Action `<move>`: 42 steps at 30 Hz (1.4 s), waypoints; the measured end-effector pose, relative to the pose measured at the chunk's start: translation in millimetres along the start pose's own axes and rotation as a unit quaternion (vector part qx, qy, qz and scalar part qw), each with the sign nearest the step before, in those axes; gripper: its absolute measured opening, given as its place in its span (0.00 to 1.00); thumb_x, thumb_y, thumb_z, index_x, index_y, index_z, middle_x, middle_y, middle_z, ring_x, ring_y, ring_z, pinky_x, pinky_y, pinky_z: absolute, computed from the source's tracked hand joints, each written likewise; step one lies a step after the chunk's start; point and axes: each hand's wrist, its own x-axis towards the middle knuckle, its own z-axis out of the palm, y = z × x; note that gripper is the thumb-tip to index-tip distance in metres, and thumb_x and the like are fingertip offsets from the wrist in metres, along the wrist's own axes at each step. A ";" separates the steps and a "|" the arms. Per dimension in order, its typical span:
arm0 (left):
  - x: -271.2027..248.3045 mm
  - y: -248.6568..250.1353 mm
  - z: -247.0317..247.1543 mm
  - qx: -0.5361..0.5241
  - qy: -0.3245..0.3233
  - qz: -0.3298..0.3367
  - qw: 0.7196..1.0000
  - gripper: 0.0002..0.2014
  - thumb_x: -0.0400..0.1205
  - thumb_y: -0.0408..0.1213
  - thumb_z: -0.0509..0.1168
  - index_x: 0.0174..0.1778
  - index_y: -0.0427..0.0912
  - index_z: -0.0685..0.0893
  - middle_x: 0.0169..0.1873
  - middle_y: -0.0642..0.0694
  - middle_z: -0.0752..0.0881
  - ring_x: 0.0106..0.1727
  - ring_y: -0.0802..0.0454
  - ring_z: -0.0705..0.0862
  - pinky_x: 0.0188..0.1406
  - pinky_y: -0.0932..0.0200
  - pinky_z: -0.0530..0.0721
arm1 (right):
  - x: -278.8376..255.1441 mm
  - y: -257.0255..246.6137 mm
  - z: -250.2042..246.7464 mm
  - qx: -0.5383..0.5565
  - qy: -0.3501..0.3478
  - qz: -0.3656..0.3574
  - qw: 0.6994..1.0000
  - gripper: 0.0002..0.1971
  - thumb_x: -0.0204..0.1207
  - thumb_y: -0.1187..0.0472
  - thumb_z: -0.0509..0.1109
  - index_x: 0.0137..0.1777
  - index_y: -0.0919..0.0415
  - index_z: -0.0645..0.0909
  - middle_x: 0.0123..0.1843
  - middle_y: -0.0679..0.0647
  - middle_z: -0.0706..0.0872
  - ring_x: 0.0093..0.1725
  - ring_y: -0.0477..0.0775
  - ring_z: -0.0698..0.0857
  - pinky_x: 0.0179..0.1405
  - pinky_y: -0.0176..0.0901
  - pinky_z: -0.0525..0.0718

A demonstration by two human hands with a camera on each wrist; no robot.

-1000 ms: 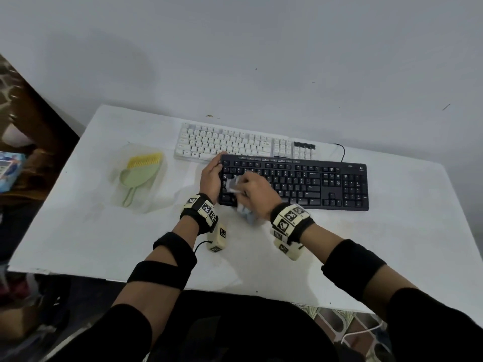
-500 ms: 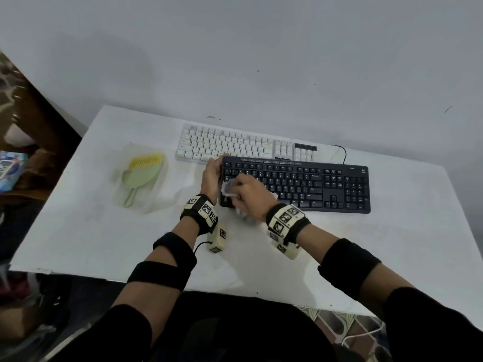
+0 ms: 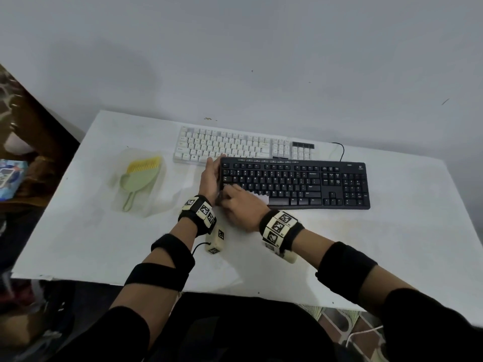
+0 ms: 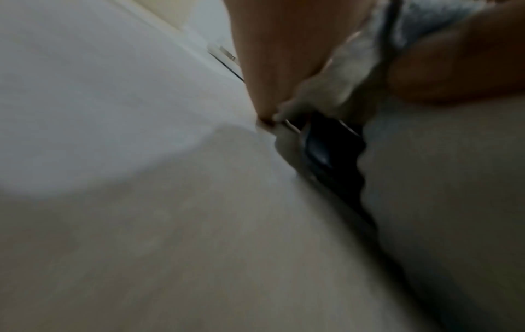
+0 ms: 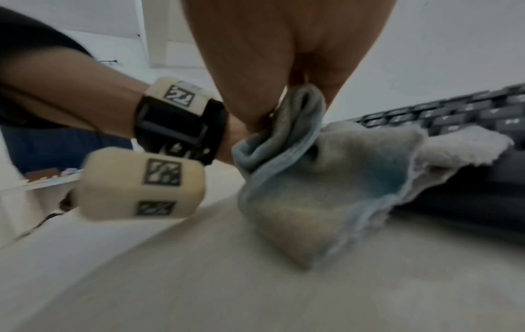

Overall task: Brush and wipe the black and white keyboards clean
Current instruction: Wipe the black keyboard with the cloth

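Near the middle of the white bench (image 3: 392, 257), a person wipes the black keyboard (image 3: 300, 184) with a cloth. The right hand (image 3: 241, 207) lies over the keyboard's near-left corner, its fingers curled round a bunched cloth (image 5: 326, 179) – soft, fuzzy towelling, pale grey with a blue edge, one ragged corner draped on the keys and another fold sagging onto the bench in front. Bunching it this way likely gives a firm pad to press between the keys.

The left hand (image 3: 213, 176) stands edge-on against the keyboard's left end, fingers fairly straight and extended along the side, holding nothing; it seems placed there to brace the keyboard so it does not slide under the wiping strokes. The left wrist view is blurred and shows only skin, a bit of cloth and dark plastic.

The black keyboard is flat, matte plastic with low keys, its cable (image 3: 339, 150) trailing off its back edge. Touching its far edge lies the white keyboard (image 3: 235, 146), cream keys in a pale frame, toward the bench's back edge.

Toward the left edge rests a pale green dustpan (image 3: 138, 178) with a yellow-bristled brush (image 3: 143, 163), set on a clear plastic bag (image 3: 154, 205) – parked within reach, so brushing appears finished or paused.
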 end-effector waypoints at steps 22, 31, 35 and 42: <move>6.5 -7.1 -8.1 0.131 0.014 0.082 0.988 0.20 0.90 0.27 0.57 0.74 0.48 0.83 0.69 0.49 0.86 0.69 0.54 0.84 0.67 0.62 0.83 | -118.1 80.9 14.1 0.050 0.161 0.192 0.967 0.11 0.76 0.61 0.77 0.58 0.58 0.91 0.53 0.55 0.81 0.53 0.59 0.80 0.47 0.54 0.87; 9.6 -10.7 -11.3 0.129 0.022 0.079 0.988 0.21 0.89 0.27 0.58 0.75 0.46 0.84 0.72 0.45 0.85 0.71 0.52 0.84 0.70 0.57 0.82 | -179.0 128.1 -28.2 0.126 0.292 0.493 0.810 0.19 0.71 0.71 0.78 0.62 0.67 0.87 0.69 0.64 0.76 0.64 0.62 0.79 0.62 0.38 0.73; 9.6 -9.3 -10.4 0.109 0.016 0.074 0.991 0.22 0.90 0.25 0.57 0.79 0.40 0.80 0.74 0.45 0.83 0.67 0.56 0.84 0.67 0.61 0.84 | -195.5 160.0 -51.7 0.139 0.285 0.595 0.739 0.15 0.83 0.61 0.68 0.66 0.64 0.86 0.75 0.68 0.76 0.68 0.66 0.81 0.66 0.44 0.75; 4.4 -2.5 -15.4 0.145 0.035 0.075 0.986 0.23 0.89 0.25 0.57 0.80 0.42 0.80 0.74 0.44 0.83 0.72 0.49 0.84 0.66 0.59 0.85 | -208.2 178.5 -70.8 0.171 0.192 0.599 0.759 0.13 0.83 0.57 0.67 0.54 0.65 0.89 0.49 0.62 0.90 0.52 0.65 0.87 0.54 0.45 0.78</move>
